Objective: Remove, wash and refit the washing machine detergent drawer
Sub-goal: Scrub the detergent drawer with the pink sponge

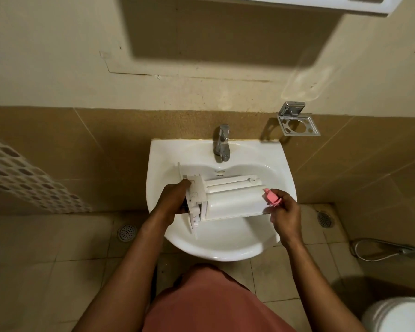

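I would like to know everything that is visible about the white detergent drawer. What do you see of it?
The detergent drawer is a long, glossy box that looks like white plastic, with ribs and small clips near one end. It lies roughly level across the bowl of the sink, below the tap, and seems to be held up rather than resting. Its flat front panel is at the left end, where the left hand grips it. At the right end the right hand holds a pink part against its corner.
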